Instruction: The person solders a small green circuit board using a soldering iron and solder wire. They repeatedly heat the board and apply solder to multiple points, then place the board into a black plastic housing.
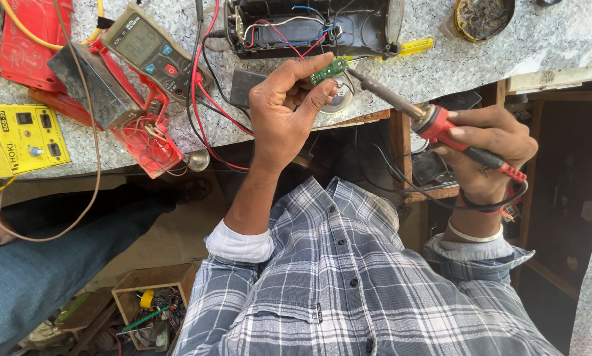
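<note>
Pinching a small green circuit board point(329, 69) between thumb and forefinger, the left hand point(284, 112) is raised above the edge of the speckled grey surface point(441, 66), its remaining fingers point(312, 99) curled together into the palm. The board is thin, flat and roughly oblong, and it projects just past the fingertips. A soldering iron point(434, 122) is gripped in the right hand point(490, 148), whose fingers are clamped around the red, ribbed plastic handle; the dull metal shaft is angled up and to the left, and its tip is brought right beside the board, though actual contact cannot be told. A black cord is looped down from the handle past the wrist, where a pale bangle is worn.

Just beyond the left fingers, an opened black plastic casing point(309, 26) is laid on the surface, with red, blue and white wires exposed inside. A yellow-handled screwdriver point(414, 46) is seen beside it, near the iron's tip. Further left of the fingers, a grey handheld multimeter point(147, 49) with coloured buttons is rested among red and black leads, and a boxy yellow device point(25, 135) is set at the surface's near edge. A round, soot-darkened tin point(482, 16) is placed beyond the right hand. A plaid flannel shirt is seen below both arms.
</note>
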Motion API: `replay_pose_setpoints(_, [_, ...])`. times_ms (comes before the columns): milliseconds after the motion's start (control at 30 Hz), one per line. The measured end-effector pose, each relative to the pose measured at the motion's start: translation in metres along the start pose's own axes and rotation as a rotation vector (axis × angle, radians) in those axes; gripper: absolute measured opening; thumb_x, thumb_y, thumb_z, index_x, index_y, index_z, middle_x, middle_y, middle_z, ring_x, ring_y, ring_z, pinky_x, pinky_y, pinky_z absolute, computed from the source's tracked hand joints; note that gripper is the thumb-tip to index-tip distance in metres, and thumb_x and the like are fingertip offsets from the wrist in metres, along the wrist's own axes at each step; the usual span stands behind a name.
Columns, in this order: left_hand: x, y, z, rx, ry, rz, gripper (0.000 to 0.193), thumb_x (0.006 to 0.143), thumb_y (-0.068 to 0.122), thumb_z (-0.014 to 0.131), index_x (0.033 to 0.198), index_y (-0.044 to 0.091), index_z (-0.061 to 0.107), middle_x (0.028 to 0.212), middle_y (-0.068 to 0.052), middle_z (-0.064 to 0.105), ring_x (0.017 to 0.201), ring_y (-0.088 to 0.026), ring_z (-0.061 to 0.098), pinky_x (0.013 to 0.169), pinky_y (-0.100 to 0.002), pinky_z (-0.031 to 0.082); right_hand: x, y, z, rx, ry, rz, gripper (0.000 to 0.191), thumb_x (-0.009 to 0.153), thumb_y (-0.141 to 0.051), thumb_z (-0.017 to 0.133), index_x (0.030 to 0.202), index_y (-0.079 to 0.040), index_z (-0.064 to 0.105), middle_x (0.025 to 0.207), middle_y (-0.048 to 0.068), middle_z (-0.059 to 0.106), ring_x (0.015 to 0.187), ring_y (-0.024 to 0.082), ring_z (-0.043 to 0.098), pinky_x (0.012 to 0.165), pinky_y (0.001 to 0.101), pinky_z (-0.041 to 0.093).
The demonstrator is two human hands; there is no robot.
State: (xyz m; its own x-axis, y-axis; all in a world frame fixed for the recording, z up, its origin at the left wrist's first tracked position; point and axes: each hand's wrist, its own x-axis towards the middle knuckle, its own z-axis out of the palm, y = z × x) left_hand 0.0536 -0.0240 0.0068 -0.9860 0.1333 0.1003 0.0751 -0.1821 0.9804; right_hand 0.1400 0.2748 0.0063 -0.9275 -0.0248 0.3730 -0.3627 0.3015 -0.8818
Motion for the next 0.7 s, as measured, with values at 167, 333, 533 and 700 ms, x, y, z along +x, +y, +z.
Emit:
replay_pose_setpoints(167, [0.000,0.001,0.000,0.010,-0.006,0.033,0.028,0.102,0.000,0.076,0.129,0.001,0.069,0.106,-0.003,0.070,0.095,-0.008,0.072,0.085,-0.022,0.064,-0.005,0.006,-0.003,0.018,0.023,0.019,0.030,0.090,-0.026,0.093,0.113,-0.013,0.077,0.108,0.013,0.075,0.089,0.016,0.073,0.076,0.0232,0.055])
replay_pose_setpoints(333, [-0.001,0.003,0.000,0.004,0.006,0.026,0.028,0.101,-0.002,0.075,0.129,-0.001,0.069,0.107,-0.004,0.069,0.092,-0.008,0.071,0.085,-0.022,0.063,-0.008,0.010,-0.006,-0.034,0.108,0.019,0.030,0.094,-0.020,0.091,0.118,-0.010,0.075,0.109,0.013,0.073,0.091,0.014,0.068,0.077,0.0237,0.052])
replay_pose_setpoints(533, [0.000,0.006,0.005,0.009,0.022,-0.005,0.027,0.102,-0.004,0.072,0.129,-0.004,0.068,0.107,-0.005,0.068,0.095,-0.010,0.072,0.086,-0.024,0.062,-0.009,0.028,-0.032,0.201,0.624,0.047,0.030,0.110,-0.005,0.077,0.135,-0.007,0.059,0.122,0.011,0.063,0.101,0.020,0.065,0.085,0.0317,0.060])
replay_pose_setpoints(700, [-0.002,0.005,0.007,0.038,0.028,-0.033,0.026,0.103,-0.003,0.072,0.129,-0.004,0.068,0.103,-0.004,0.068,0.091,-0.010,0.071,0.083,-0.023,0.061,-0.015,0.030,-0.052,0.018,0.641,0.180,0.028,0.108,0.000,0.078,0.130,0.003,0.063,0.117,0.014,0.065,0.095,0.023,0.068,0.085,0.0317,0.058])
